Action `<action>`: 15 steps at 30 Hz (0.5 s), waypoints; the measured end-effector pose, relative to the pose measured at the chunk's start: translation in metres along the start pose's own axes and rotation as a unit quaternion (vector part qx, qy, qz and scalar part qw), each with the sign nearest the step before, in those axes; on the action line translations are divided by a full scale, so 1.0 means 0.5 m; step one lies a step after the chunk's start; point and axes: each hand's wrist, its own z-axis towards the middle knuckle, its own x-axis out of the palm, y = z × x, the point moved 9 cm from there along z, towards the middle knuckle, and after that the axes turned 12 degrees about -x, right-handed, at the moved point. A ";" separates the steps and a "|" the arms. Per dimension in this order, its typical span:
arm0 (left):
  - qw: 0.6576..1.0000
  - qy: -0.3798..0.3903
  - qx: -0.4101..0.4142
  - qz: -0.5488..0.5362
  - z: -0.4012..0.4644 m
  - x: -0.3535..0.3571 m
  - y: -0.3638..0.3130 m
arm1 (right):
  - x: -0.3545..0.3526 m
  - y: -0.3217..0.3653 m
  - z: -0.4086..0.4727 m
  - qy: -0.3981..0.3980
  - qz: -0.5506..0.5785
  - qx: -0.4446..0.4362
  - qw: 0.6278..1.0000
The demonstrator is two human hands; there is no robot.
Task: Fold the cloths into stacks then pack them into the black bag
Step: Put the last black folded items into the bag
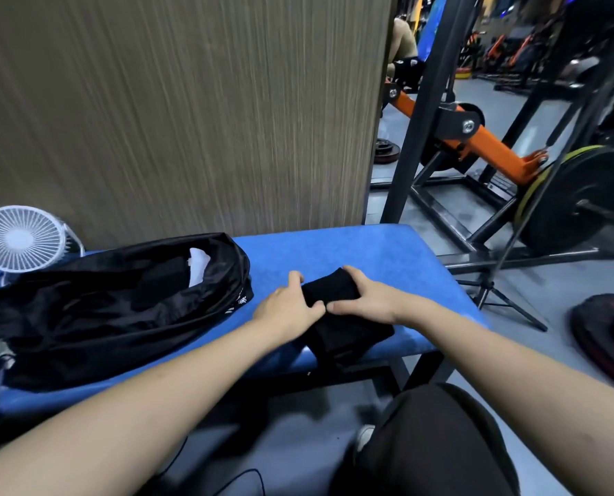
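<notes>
Together, both hands — left (287, 306), right (366, 298) — gripping black cloth (334, 291) (folded), blue bench (352, 252), black bag (94, 316) beside.

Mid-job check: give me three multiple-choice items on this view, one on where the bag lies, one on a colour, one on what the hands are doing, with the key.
1. Where does the black fabric bag lie relative to the folded black cloth?
A. To its left on the bench
B. On the floor
C. On top of it

2. What colour is the padded bench top?
A. Orange
B. Blue
C. Grey

3. What are the hands doing?
A. Both hang idle
B. Only one touches the cloth
C. Both hold the cloth

Key:
1 A, the bag lies on the bench's left part, in front of the white round fan.
2 B, the surface around the cloth is plainly blue.
3 C, the left hand and right hand each have a grip on the cloth's upper fold.
</notes>
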 end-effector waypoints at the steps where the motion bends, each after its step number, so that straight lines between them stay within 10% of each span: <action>1: 1.000 -0.001 -0.014 -0.002 0.002 -0.003 0.014 | 0.003 0.006 -0.006 -0.017 0.043 -0.004 0.999; 8: 0.985 0.072 -0.082 -0.136 -0.001 -0.009 0.055 | 0.026 0.039 -0.029 -0.115 0.323 -0.057 0.938; 15: 0.849 0.223 -0.130 -0.461 -0.032 -0.035 0.064 | -0.013 0.150 -0.025 -0.184 0.417 -0.163 0.875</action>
